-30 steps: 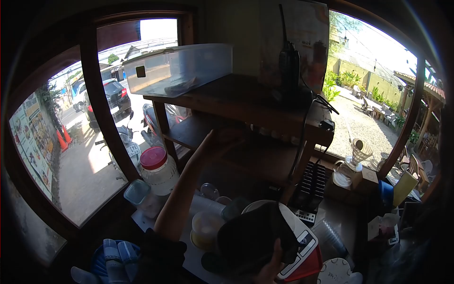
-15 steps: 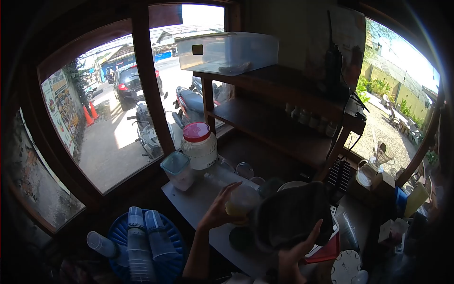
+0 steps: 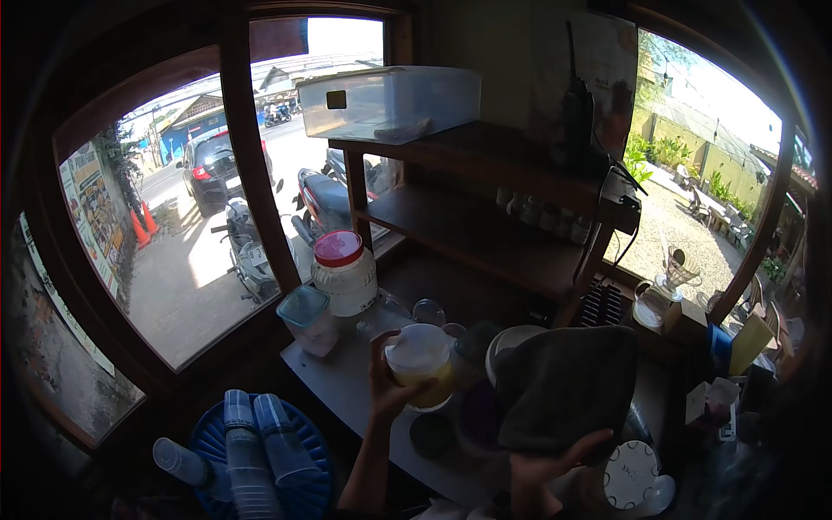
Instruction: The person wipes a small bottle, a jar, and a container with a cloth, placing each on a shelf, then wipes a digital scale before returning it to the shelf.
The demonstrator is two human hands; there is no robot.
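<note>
My left hand (image 3: 394,390) is wrapped round a clear plastic tub (image 3: 425,374) with a whitish top and yellow contents, just above the grey tabletop (image 3: 351,403). Held in my right hand (image 3: 555,472) is a dark grey cloth (image 3: 568,390), bunched into a rounded shape. The cloth hides part of a pale round container (image 3: 505,345) behind it. Below the tub sits a dark green round lid or container (image 3: 431,435), and a purple one (image 3: 481,416) lies partly in shadow between my hands.
A red-lidded jar (image 3: 342,273) and a teal-lidded box (image 3: 308,319) stand at the table's back left. Stacked plastic cups (image 3: 247,455) lie on a blue basket (image 3: 204,429). A wooden shelf (image 3: 468,225) bears a large clear bin (image 3: 390,104). A white patterned lid (image 3: 631,475) is at front right.
The tub in my left hand is more upright and nearer the camera. My right hand has moved slightly right with the cloth, uncovering the purple container. The whole view has shifted a little.
</note>
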